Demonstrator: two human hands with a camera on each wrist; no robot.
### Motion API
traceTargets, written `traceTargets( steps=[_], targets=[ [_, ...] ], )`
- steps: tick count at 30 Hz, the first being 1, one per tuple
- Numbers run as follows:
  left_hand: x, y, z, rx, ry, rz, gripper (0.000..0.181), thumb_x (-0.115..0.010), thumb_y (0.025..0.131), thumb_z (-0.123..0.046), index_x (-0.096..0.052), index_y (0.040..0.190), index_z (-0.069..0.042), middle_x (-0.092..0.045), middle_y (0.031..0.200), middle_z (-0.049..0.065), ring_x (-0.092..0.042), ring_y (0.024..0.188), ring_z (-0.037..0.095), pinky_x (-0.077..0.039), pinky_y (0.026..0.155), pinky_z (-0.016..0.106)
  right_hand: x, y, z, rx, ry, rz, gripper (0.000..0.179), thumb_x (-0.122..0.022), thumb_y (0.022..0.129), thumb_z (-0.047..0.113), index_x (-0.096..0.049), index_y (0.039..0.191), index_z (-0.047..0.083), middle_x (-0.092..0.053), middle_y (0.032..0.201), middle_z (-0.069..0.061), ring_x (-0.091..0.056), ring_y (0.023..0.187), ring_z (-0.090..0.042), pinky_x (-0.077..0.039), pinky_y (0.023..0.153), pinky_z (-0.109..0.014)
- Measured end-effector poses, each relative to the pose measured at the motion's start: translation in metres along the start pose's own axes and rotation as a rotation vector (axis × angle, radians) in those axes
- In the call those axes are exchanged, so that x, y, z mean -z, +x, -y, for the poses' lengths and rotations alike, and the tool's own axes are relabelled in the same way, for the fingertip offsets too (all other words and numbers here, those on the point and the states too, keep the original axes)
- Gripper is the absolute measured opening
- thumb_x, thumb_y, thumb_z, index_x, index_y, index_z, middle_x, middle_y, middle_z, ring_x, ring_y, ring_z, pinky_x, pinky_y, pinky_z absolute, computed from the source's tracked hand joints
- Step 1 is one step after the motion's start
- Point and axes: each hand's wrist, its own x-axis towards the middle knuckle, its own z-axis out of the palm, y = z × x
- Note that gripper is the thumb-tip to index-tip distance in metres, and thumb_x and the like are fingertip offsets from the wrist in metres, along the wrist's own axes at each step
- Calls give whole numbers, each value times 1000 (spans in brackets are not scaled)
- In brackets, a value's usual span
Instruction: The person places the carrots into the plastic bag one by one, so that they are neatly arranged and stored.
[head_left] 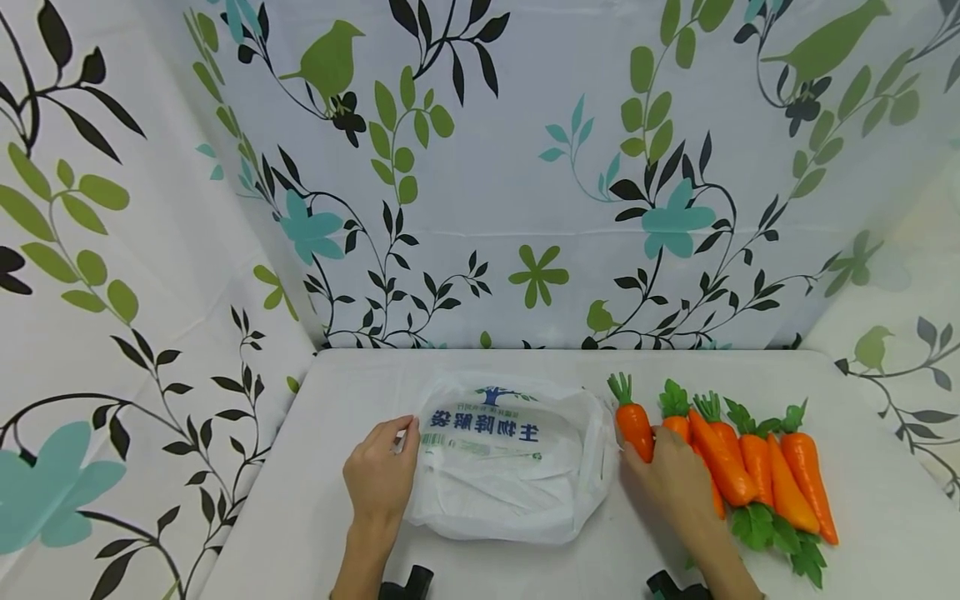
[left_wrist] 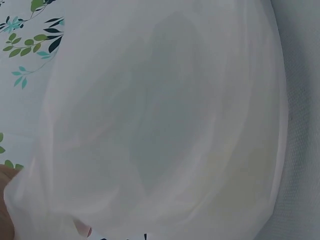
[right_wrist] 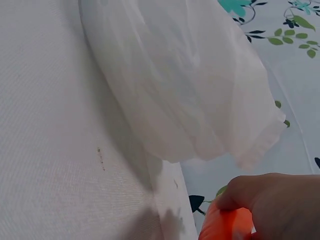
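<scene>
A white plastic bag [head_left: 510, 492] with blue lettering and a tree print lies puffed out on the table, its printed side up. My left hand [head_left: 382, 471] pinches the bag's left edge between thumb and fingers; in the left wrist view the bag [left_wrist: 160, 110] fills most of the picture. To the bag's right, my right hand [head_left: 671, 483] grips an orange carrot [head_left: 633, 423] with a short green top, tilted close beside the bag's edge. The right wrist view shows the carrot [right_wrist: 220, 222] under the thumb, below the bag [right_wrist: 185, 90].
Several more carrots [head_left: 806, 475] with leafy tops lie bunched right of my right hand, some partly hidden by it. Two dark objects [head_left: 408, 583] stand at the table's near edge. Patterned cloth [head_left: 480, 250] hangs behind and beside the white table [head_left: 315, 467].
</scene>
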Motion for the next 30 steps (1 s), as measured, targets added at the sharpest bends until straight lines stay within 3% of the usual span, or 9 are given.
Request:
traceTargets(
  steps=[5,11,15,23,30],
  targets=[
    [-2,0,0,-7,-6,-19,9,-72,78,-10,-74,83,-3,-73,76,9,-64,53,18,-51,47,34,5,-1,2,23,7,-36,63,-55,89,44,-50,125,-7,-59,113,-28,-61,83,-40,-52,75,-56],
    [-2,0,-1,-6,3,-14,9,-72,78,-11,-74,83,-4,-73,76,9,-63,53,17,-50,46,33,10,-1,4,84,15,-161,56,-60,86,36,-54,119,-9,-61,107,-30,-62,76,-41,-53,69,-55],
    [-1,0,-1,4,1,-7,10,-72,78,-11,-74,83,-3,-73,77,10,-64,54,18,-51,47,33,13,0,6,106,20,-204,55,-61,86,35,-55,117,-10,-61,108,-29,-61,82,-42,-52,70,-55],
    [-1,0,-2,-9,3,-7,8,-72,78,-10,-74,83,-3,-74,77,9,-65,55,18,-51,48,33,20,-1,9,97,28,-217,54,-58,88,39,-58,116,-7,-62,100,-26,-52,77,-31,-45,51,-37],
    [0,1,-2,-8,-3,-10,9,-72,78,-10,-74,82,-3,-73,76,10,-67,55,20,-53,48,33,22,-2,10,109,54,-238,54,-58,89,37,-56,121,-6,-61,107,-26,-53,88,-35,-49,65,-49]
  ],
)
